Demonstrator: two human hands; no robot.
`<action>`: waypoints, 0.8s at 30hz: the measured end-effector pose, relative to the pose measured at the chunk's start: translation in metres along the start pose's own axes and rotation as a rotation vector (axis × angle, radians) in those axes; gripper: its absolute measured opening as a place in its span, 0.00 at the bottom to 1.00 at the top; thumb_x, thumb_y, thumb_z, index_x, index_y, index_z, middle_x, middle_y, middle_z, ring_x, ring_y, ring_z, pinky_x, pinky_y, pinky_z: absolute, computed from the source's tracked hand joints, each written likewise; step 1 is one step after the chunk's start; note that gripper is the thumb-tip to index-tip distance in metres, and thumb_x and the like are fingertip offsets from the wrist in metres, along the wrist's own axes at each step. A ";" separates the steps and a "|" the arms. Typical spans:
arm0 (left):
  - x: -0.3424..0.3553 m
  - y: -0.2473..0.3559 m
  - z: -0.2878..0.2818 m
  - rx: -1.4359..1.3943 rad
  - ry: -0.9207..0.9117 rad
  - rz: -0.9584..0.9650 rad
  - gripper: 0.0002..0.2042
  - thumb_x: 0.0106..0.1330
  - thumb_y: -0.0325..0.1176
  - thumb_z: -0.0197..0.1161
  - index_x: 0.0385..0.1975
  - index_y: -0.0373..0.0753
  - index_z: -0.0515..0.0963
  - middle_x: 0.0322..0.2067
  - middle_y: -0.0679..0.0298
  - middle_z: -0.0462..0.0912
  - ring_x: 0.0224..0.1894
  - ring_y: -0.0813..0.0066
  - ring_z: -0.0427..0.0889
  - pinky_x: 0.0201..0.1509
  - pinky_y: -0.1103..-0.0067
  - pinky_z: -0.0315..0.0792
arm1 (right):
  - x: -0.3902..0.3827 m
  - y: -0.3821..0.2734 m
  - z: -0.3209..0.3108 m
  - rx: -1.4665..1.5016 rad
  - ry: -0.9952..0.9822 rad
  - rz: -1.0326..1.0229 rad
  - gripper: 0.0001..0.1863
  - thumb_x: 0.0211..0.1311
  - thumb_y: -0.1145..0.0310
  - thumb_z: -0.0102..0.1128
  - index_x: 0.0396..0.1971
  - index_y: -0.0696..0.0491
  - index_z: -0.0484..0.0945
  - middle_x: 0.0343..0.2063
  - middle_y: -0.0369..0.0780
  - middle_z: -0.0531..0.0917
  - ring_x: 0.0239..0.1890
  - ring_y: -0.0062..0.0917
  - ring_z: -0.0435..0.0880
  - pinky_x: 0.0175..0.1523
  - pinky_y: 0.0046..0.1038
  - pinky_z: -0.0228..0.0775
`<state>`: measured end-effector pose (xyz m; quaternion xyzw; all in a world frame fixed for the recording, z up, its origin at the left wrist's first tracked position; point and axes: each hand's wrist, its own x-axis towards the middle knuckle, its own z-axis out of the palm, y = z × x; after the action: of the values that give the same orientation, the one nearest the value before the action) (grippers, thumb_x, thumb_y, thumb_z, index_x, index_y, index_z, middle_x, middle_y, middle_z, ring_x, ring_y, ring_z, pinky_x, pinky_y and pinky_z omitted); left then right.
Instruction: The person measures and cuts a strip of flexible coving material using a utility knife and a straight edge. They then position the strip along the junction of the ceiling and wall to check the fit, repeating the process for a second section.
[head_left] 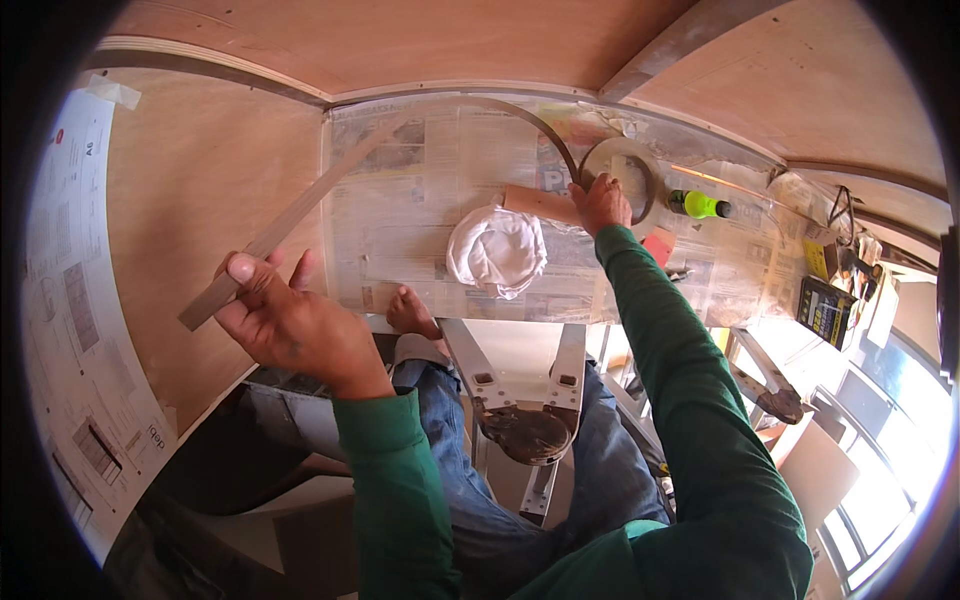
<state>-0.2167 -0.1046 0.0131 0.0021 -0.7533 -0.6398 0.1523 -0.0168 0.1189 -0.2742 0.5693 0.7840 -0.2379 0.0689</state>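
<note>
My left hand [285,325] pinches the end of a long, thin wood-coloured strip [320,187] between thumb and fingers at the left. The strip arcs across to a coiled roll [640,160] at the upper middle, which my right hand [600,205] grips by its lower left side. Just under that hand lies a flat wooden piece [532,202]. A bundled white cloth [495,248] sits left of my right forearm, and a bright green bottle [700,204] lies to the right of the roll, on the newspaper-covered surface [400,240].
Wooden panels [170,200] enclose the surface, with a printed sheet [85,300] taped at the left. An aluminium ladder [565,370] stands between my legs and my bare foot [410,312]. At the right are boxes [823,305], tools, a second metal frame [765,370] and a bright window [900,420].
</note>
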 end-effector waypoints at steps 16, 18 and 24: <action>0.028 -0.002 -0.006 0.030 0.088 -0.076 0.17 0.80 0.44 0.49 0.60 0.42 0.69 0.51 0.68 0.80 0.47 0.76 0.76 0.49 0.75 0.71 | 0.006 -0.071 0.020 0.104 -0.164 -0.489 0.32 0.60 0.56 0.66 0.63 0.52 0.71 0.69 0.54 0.65 0.73 0.50 0.61 0.72 0.52 0.55; 0.033 -0.006 -0.003 0.041 0.073 -0.005 0.19 0.80 0.45 0.50 0.59 0.38 0.68 0.50 0.66 0.81 0.46 0.76 0.79 0.42 0.80 0.73 | 0.025 -0.072 0.014 0.029 -0.543 -0.291 0.34 0.59 0.56 0.66 0.64 0.56 0.70 0.67 0.54 0.69 0.72 0.47 0.63 0.72 0.47 0.57; 0.035 -0.010 -0.004 0.079 0.085 0.009 0.20 0.80 0.46 0.51 0.59 0.37 0.68 0.49 0.65 0.81 0.47 0.76 0.80 0.40 0.82 0.75 | -0.009 -0.009 0.009 0.095 0.023 -0.284 0.33 0.55 0.58 0.70 0.59 0.55 0.73 0.59 0.53 0.74 0.65 0.45 0.70 0.66 0.46 0.64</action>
<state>-0.2509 -0.1173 0.0117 0.0318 -0.7708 -0.6083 0.1869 -0.0233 0.1049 -0.2757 0.4578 0.8453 -0.2754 -0.0017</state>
